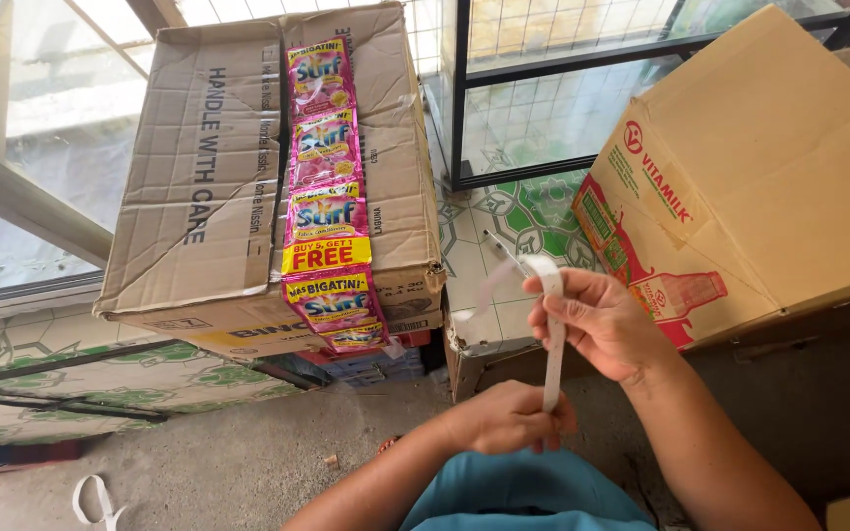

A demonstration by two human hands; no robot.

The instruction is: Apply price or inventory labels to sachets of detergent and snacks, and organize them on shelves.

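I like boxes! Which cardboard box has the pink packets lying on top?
The worn brown box on the left. A strip of pink sachets lies along its top. The box on the right, with a red bottle picture, has nothing on it.

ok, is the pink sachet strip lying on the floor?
No, the pink sachet strip lies along the top of the closed cardboard box, off the floor.

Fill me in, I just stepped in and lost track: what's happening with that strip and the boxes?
A person holds a white strip stretched between both hands: the right hand grips its upper end, the left hand its lower end. A chain of pink sachets lies along the top of a worn cardboard box to the left. A second cardboard box sits tilted on the right. Another white strip scrap lies on the floor.
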